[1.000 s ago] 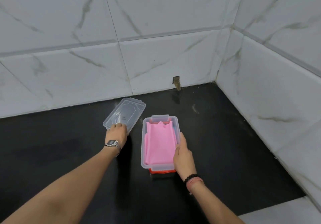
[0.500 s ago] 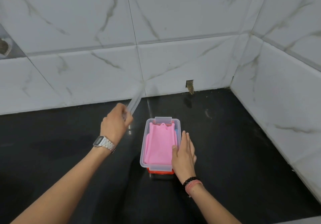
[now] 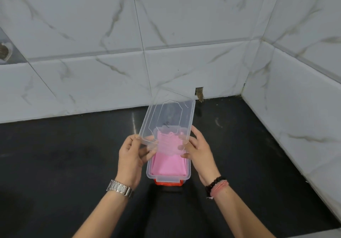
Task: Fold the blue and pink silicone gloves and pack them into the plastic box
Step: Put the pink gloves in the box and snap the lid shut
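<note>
While both hands' fingers (image 3: 149, 152) pinch the clear lid (image 3: 167, 122) (tilted), the box (image 3: 168, 173) sits below.

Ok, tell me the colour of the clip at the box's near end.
Orange-red clip, seen in the head view.

— Where does the view sit?
— It is a single head-worn camera, above the person's forearms, facing forward and down onto the black counter (image 3: 55, 164).
— How near is it?
— Near: both forearms enter from the near edge, and the left hand (image 3: 132, 154) and right hand (image 3: 198, 151) sit about mid-picture over the plastic box (image 3: 168, 176).
— What lies at the far end?
— The marble-tiled wall (image 3: 166, 25) fills the far upper half; a second wall runs down the right side, and the two meet in a corner at far right.
— Any distortion?
— Yes, the wide lens bends the tile lines near the edges.
— Does another view share the scene?
— There is only this one view.
</note>
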